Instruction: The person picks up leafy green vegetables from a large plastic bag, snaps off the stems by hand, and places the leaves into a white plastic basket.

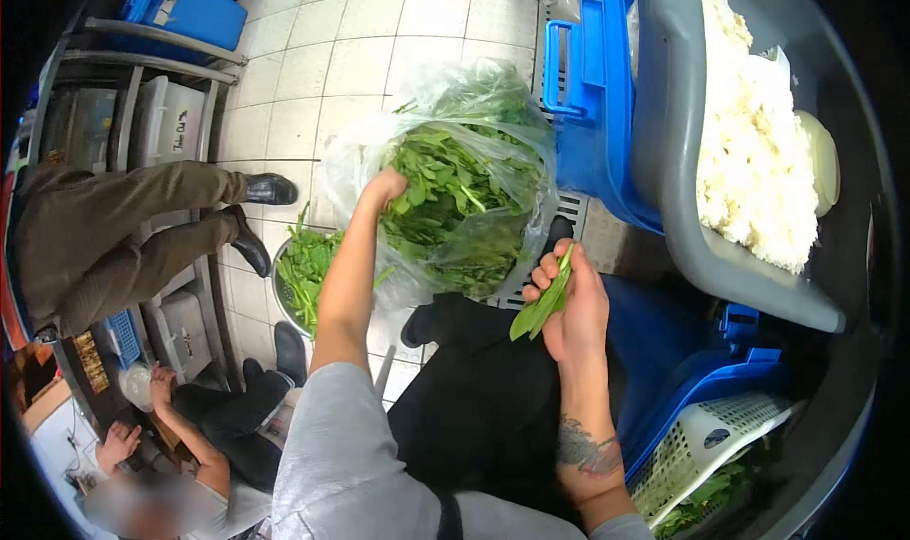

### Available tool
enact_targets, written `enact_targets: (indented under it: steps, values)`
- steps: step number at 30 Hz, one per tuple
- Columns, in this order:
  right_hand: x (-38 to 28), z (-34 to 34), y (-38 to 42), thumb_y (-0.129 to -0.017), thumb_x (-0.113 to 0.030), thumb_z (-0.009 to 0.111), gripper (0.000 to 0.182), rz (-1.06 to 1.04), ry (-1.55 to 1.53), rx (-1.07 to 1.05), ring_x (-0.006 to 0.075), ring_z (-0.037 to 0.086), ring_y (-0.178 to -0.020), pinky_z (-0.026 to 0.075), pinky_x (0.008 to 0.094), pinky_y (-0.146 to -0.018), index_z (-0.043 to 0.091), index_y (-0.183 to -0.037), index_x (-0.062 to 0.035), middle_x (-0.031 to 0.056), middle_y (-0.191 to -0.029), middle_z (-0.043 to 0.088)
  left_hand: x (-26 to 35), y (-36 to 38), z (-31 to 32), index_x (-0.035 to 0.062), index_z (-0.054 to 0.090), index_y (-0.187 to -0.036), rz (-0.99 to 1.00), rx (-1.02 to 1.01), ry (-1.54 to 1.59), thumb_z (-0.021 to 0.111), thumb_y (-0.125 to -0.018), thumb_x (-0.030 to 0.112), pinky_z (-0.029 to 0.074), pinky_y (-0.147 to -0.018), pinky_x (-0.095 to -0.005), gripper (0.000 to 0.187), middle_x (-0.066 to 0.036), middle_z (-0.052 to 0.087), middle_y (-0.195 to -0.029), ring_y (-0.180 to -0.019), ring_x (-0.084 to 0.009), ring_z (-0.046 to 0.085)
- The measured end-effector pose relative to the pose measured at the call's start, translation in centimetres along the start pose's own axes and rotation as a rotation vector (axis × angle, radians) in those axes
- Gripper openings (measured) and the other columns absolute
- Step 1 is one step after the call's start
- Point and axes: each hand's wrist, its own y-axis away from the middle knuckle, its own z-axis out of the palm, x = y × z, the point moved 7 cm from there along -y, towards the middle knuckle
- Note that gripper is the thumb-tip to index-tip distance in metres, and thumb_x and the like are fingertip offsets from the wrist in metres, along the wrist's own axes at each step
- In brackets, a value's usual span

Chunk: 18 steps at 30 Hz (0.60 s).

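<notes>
A large clear plastic bag (474, 90) stands on the floor, its mouth spread around a heap of leafy greens (445, 175). My left hand (387, 187) reaches into the bag's left side and touches the leaves, which hide its fingertips. Nearer to me, my right hand (575, 308) is closed on a few long green leaves (542, 312), pinched between thumb and fingers. Under my left forearm, partly covered by it, a round metal bowl (279, 298) on the floor holds more leafy stems (311, 270).
To the right, a grey tub (678, 113) holds a white shredded mass (754, 142) beside blue bins (592, 123). A white perforated basket (697, 436) with greens sits lower right. At left, one person stands in brown trousers (142, 199); another person (204, 464) is by metal shelving (133, 113).
</notes>
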Motion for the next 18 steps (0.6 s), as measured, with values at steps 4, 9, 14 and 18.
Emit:
enact_targets:
  steps: [4,9,14,18]
  values:
    - [-0.3,-0.4,0.1,-0.099,-0.029,0.040,0.022,-0.030,0.008,-0.004,0.0106,0.041,-0.066,0.038,0.0262,-0.060,0.048,-0.091,-0.0091,0.0004,-0.073,0.042,0.8,14.4,-1.3,-0.0055,0.050,-0.120,0.091,0.134,0.509,0.066,-0.076,0.014,0.045,-0.090,-0.0394,0.050,-0.025,0.060,-0.110,-0.103,-0.0348,0.058]
    - [-0.4,-1.4,0.2,-0.099,-0.028,0.040,0.021,-0.058,0.005,0.008,0.0109,0.042,-0.066,0.038,0.0265,-0.060,0.048,-0.091,-0.0095,0.0003,-0.073,0.043,-2.4,18.4,7.7,-0.0143,0.026,-0.131,0.194,0.697,0.563,0.065,-0.080,0.022,0.040,-0.098,-0.0412,0.074,-0.030,0.053,-0.119,-0.111,-0.0392,0.054]
    - [-0.8,-1.6,0.2,-0.098,-0.027,0.041,0.021,-0.095,0.049,-0.010,0.0110,0.043,-0.067,0.039,0.0268,-0.060,0.049,-0.092,-0.0091,0.0004,-0.073,0.044,0.3,15.1,13.7,-0.0128,0.057,-0.110,-0.161,0.033,0.283,0.062,-0.082,0.043,0.043,-0.095,-0.0446,0.063,-0.033,0.058,-0.110,-0.107,-0.0454,0.054]
    - [-1.1,-1.6,0.1,-0.098,-0.027,0.041,0.021,-0.104,0.049,-0.005,0.0107,0.043,-0.067,0.039,0.0263,-0.060,0.049,-0.092,-0.0087,0.0004,-0.073,0.045,4.2,18.3,3.0,-0.0035,0.067,-0.093,-0.064,0.323,-0.086,0.059,-0.082,0.028,0.047,-0.087,-0.0455,0.034,-0.029,0.063,-0.097,-0.098,-0.0405,0.060]
